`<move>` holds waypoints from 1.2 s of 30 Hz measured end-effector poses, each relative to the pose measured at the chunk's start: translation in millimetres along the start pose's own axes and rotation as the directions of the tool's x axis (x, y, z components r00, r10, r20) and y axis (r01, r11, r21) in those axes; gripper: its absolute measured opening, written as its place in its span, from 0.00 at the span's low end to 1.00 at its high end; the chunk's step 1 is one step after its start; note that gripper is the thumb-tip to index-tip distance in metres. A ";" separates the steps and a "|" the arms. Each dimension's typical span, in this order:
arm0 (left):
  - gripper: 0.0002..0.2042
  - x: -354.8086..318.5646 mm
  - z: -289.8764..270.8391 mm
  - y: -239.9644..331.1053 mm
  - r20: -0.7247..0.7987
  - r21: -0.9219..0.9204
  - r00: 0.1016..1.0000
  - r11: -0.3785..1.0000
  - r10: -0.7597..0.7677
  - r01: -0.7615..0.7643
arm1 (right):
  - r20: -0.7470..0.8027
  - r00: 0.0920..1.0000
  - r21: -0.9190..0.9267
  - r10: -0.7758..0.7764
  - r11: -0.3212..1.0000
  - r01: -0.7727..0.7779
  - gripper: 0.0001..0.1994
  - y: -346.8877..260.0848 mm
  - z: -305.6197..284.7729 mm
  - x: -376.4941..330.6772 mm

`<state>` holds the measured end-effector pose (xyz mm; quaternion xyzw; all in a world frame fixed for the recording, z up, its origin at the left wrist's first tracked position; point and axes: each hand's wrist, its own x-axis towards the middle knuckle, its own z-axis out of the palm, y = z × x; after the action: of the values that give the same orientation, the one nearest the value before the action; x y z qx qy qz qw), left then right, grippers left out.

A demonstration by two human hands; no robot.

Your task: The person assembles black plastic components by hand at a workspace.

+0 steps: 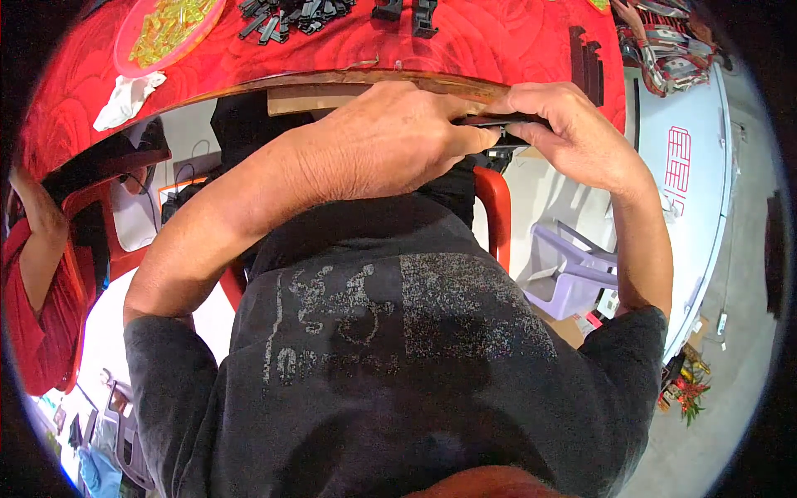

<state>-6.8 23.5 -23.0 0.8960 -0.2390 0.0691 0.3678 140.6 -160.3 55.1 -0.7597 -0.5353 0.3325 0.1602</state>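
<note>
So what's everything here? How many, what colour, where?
table: one, red cloth, across the top
tray: one, pink, table's left
little pieces: many, yellow, in the tray
small parts: many, black, top middle
strips: several, dark, table's right
tissue: one, white, table's left
thin part: one, black, held near table edge
low chair: one, lavender, right
chairs: at least two, red, left and middle
counter: one, white, far right
co-worker's arm: one, red sleeve, left edge
clutter: uncounted, mixed colours, far right
shirt: one, black, lower middle
left hand and right hand: one each, bare, top middle
</note>
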 end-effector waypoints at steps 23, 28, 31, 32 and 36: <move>0.20 11.5 34.4 -1.8 -0.436 -0.022 0.896 0.996 -0.089 0.088 | -0.478 0.669 0.878 0.569 0.285 0.385 0.16 5.0 78.8 -2.0; 0.21 8.9 33.1 3.5 -0.392 -0.046 0.912 0.993 -0.117 0.108 | -0.487 0.659 0.872 0.573 0.357 0.335 0.16 5.2 78.3 -2.5; 0.21 8.9 33.2 4.6 -0.397 -0.063 0.910 0.993 -0.121 0.104 | -0.483 0.657 0.872 0.580 0.386 0.300 0.16 6.5 75.9 -5.0; 0.21 8.7 32.6 5.1 -0.391 -0.053 0.913 0.993 -0.116 0.103 | -0.483 0.656 0.872 0.580 0.386 0.300 0.16 6.1 75.1 -5.2; 0.23 9.1 32.4 6.9 -0.363 -0.054 0.924 0.992 -0.124 0.112 | -0.494 0.649 0.862 0.579 0.422 0.280 0.16 4.4 72.5 -5.6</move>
<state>-3.8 -6.6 -39.3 0.8741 -0.1133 0.2084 0.4238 93.4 -175.2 1.5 -0.6660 -0.0778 0.2357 0.7035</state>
